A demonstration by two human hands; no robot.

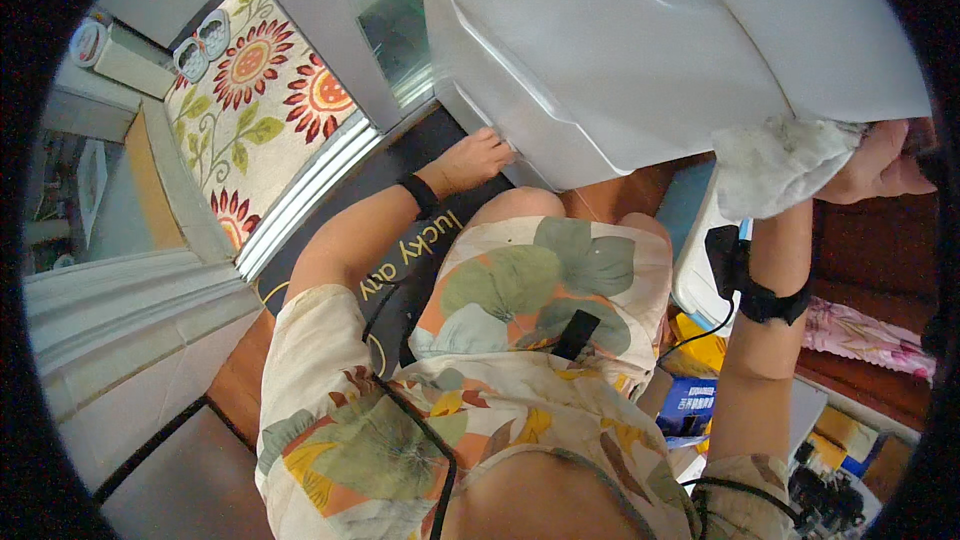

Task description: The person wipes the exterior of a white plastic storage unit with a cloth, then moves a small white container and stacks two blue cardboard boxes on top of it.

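Note:
A large light-grey appliance [637, 52] with moulded seams fills the top of the view. My right hand [877, 165], at the far right, grips a whitish-grey cloth [780, 165] bunched against the appliance's lower right edge. Some of its fingers are hidden by the cloth and the dark rim of the picture. Lower left of the appliance, my left hand [480, 157] has its fingers curled against the panel near its bottom edge. Whether those fingers pinch anything is hidden. Both forearms wear black straps.
A black mat [420, 165] with yellow lettering lies below my left arm. Beyond a white sliding-door track [307, 195] is a sunflower-patterned rug [247, 90] with light slippers [202, 45]. To the right stand a white-and-blue container [694, 255], a blue package [686, 405] and pink floral fabric [870, 337].

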